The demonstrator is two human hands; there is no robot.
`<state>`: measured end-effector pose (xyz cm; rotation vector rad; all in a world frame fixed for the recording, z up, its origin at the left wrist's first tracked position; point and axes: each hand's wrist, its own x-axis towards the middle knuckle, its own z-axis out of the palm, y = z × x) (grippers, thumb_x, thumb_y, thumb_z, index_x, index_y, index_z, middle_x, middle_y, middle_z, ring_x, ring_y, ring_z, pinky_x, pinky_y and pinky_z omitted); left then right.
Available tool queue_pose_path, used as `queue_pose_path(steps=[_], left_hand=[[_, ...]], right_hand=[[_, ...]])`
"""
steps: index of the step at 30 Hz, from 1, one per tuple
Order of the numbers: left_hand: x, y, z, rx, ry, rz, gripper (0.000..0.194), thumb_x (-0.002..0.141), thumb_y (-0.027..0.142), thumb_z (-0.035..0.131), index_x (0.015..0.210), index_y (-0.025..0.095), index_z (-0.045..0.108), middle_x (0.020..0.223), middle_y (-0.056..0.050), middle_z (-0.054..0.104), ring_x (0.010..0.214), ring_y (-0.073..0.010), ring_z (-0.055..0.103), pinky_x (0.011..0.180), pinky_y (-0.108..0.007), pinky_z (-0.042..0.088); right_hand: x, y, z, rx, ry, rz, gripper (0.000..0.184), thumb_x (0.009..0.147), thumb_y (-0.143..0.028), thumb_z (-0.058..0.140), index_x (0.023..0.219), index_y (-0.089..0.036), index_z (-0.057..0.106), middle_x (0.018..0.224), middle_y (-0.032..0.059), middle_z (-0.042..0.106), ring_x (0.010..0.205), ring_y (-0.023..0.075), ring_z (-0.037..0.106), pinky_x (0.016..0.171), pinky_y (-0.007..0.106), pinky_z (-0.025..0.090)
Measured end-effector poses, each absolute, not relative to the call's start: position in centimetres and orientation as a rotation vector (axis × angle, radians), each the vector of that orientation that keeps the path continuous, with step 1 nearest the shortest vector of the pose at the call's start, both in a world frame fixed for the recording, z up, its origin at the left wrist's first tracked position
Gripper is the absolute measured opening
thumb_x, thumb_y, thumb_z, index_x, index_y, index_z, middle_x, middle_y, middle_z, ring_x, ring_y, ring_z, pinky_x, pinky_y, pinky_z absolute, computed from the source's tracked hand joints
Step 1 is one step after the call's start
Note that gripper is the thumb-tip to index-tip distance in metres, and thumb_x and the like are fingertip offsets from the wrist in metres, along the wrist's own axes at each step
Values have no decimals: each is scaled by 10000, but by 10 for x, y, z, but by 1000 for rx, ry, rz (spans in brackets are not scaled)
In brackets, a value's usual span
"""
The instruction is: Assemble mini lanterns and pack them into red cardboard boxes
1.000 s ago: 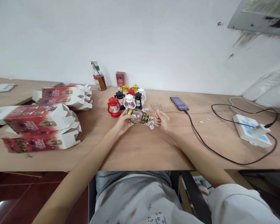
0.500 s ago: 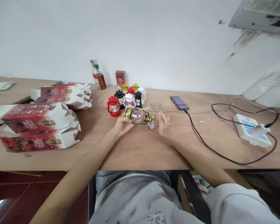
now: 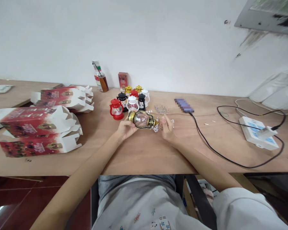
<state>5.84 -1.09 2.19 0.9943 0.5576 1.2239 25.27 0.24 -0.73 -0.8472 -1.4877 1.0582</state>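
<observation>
Left fingers holding sideways gold-black lantern, right fingers near its top, upright lanterns behind

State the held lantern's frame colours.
The lantern's frame is black and gold, best seen in the head view.

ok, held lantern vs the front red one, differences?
Colour: held lantern black and gold, front red lantern red.
Pose: held lantern sideways, front red lantern upright.
Support: held lantern in the left hand, front red lantern on the table.
Both have clear, rounded bodies.
</observation>
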Motion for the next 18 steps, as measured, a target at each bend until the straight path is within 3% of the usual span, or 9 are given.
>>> queue_pose_path(steps=[10, 18], left_hand=[[59, -11, 21, 848, 557, 1218, 376, 595, 232, 538, 968, 192, 567, 1020, -78, 693, 1133, -334, 573, 933, -537, 467], [57, -10, 17, 893, 555, 1161, 411, 589, 231, 551, 996, 177, 563, 1034, -88, 686, 1122, -338, 582, 929, -548, 469]], right_hand=[[250, 4, -8, -798, -1573, 807, 485, 850, -654, 384, 608, -234, 370, 542, -33, 346, 504, 120, 333, 487, 270, 265], [256, -3, 9, -755, -1855, 575, 477, 906, -600, 314, 611, -224, 318, 525, -48, 311, 474, 103, 287, 513, 273, 239]])
